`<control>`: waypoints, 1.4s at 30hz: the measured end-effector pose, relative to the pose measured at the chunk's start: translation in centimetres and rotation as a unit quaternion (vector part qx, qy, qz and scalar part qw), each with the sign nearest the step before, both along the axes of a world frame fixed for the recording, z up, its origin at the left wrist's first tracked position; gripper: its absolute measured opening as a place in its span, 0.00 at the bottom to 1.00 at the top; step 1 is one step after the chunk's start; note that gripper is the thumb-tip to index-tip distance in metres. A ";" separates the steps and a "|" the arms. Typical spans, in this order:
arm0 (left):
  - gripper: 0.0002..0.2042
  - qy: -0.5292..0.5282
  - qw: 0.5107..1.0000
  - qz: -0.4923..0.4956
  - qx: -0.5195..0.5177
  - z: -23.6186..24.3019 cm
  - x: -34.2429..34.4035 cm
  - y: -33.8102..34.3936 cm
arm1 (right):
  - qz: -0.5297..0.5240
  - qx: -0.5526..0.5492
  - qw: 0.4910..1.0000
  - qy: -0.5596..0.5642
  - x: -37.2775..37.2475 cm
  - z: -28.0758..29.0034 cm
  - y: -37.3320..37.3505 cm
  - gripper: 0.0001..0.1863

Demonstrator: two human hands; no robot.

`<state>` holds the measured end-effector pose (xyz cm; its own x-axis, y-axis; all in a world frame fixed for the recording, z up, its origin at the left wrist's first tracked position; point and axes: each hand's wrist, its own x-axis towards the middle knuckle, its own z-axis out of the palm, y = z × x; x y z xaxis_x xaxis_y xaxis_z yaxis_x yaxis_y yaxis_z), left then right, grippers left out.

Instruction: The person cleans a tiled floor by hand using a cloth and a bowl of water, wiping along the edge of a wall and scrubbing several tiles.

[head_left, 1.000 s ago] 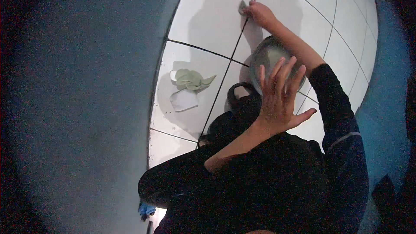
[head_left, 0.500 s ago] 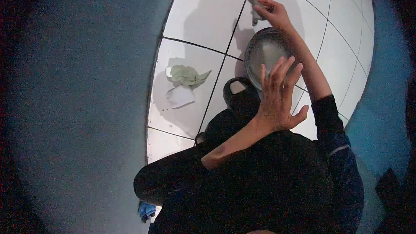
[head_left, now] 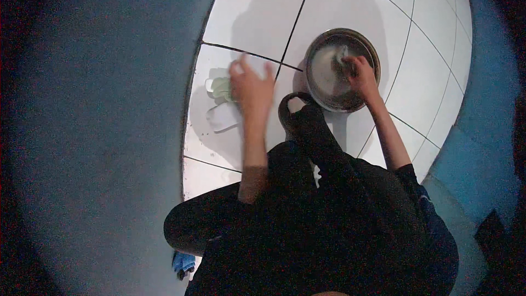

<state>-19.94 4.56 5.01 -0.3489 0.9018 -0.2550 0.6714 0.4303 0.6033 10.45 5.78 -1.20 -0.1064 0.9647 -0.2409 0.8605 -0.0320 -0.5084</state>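
Observation:
My right hand (head_left: 362, 78) reaches into a round metal basin (head_left: 318, 92), its fingers closed on a small grey cloth (head_left: 343, 55). Cloudy liquid seems to lie in the basin. Further left, my left hand (head_left: 253, 89) hovers at a pale green crumpled cloth (head_left: 222, 87) on the tiles. Its fingers are spread and smeared by motion, with nothing visible in them, and the hand hides part of the cloth. Beside the cloth lies a white flat piece (head_left: 223, 118); a smaller white piece (head_left: 209, 84) peeks out at its left edge.
White glossy floor tiles (head_left: 257, 8) with dark joints lie under everything. A grey-blue surface (head_left: 109, 131) borders them at the left, a blue one (head_left: 487, 77) at the right. My foot (head_left: 296, 104) is close to the basin. A blue bundle (head_left: 183, 262) sits at the lower left.
My right hand has brought the grey cloth from beyond the basin down into it. My left hand has moved from the basin's near side leftward to the green cloth.

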 end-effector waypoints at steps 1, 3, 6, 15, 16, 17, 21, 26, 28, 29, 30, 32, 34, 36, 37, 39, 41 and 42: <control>0.29 0.029 0.999 0.029 -0.004 -0.5 -2.2 -0.1 | 0.046 0.031 0.998 -0.042 0.1 -1.0 -0.3 0.26; 0.29 0.078 0.996 0.047 0.001 -3.1 -6.7 -1.5 | 0.057 -0.015 0.997 -0.054 -0.8 -1.2 -0.3 0.29; 0.30 0.073 0.990 0.112 -0.035 -3.7 -10.4 -3.2 | 0.101 0.026 0.987 -0.126 -1.6 -1.1 -0.5 0.24; 0.44 0.077 0.970 0.122 -0.196 -4.0 -10.3 -5.7 | 0.045 0.209 0.977 0.008 -5.5 3.4 1.6 0.17; 0.48 0.059 0.963 0.108 -0.240 -3.2 -10.0 -5.8 | 0.079 0.248 0.965 0.035 -6.5 4.1 2.1 0.17; 0.48 0.061 0.962 0.113 -0.240 -3.3 -9.8 -6.0 | 0.083 0.247 0.965 0.038 -7.9 4.3 2.2 0.17; 0.40 0.092 0.937 0.181 -0.285 -5.5 -9.8 -7.1 | 0.241 0.167 0.947 0.129 -16.2 4.1 1.5 0.18; 0.29 0.160 0.945 0.155 -0.241 -7.1 -8.1 -6.1 | 0.342 0.090 0.931 0.093 -23.8 -0.9 -0.3 0.30; 0.28 0.153 0.952 0.162 -0.210 -7.3 -8.0 -6.4 | 0.379 0.030 0.921 0.082 -25.5 -1.7 -0.4 0.34; 0.28 0.143 0.959 0.168 -0.180 -7.3 -8.0 -6.5 | 0.375 0.031 0.923 0.081 -25.9 -2.1 -0.4 0.34; 0.28 0.143 0.960 0.163 -0.178 -7.4 -7.9 -6.5 | 0.389 0.027 0.918 0.075 -26.1 -2.4 -0.5 0.36; 0.26 0.134 0.964 0.134 -0.185 -7.4 -7.9 -6.4 | 0.398 0.023 0.915 0.065 -26.0 -3.6 -0.4 0.37; 0.25 0.113 0.973 0.128 -0.156 -7.1 -7.7 -6.1 | 0.377 0.012 0.918 0.121 -25.7 -4.1 -0.1 0.38; 0.25 0.088 0.980 0.122 -0.128 -6.6 -6.9 -5.8 | 0.298 -0.017 0.934 0.199 -24.6 -4.1 -0.5 0.37; 0.25 0.070 0.980 0.151 -0.106 -5.0 -5.9 -5.2 | 0.218 -0.044 0.935 0.276 -23.9 -3.7 -0.8 0.36; 0.25 0.064 0.975 0.194 -0.085 -1.0 -6.4 -4.6 | 0.146 -0.063 0.945 0.284 -23.4 0.1 -1.5 0.34; 0.26 -0.045 0.988 0.141 -0.051 1.7 -4.9 -2.7 | 0.019 -0.091 0.956 0.280 -18.9 2.9 -0.8 0.31; 0.26 -0.029 0.988 0.146 -0.047 4.1 -3.4 -1.6 | -0.019 -0.102 0.953 0.284 -16.2 4.1 -0.4 0.29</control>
<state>-23.34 2.99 9.14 -0.5734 0.7361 -0.3597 0.4761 0.6566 0.5849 -5.80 5.35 2.87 -0.2408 0.9101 -0.3374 0.4436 -0.2060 -0.8722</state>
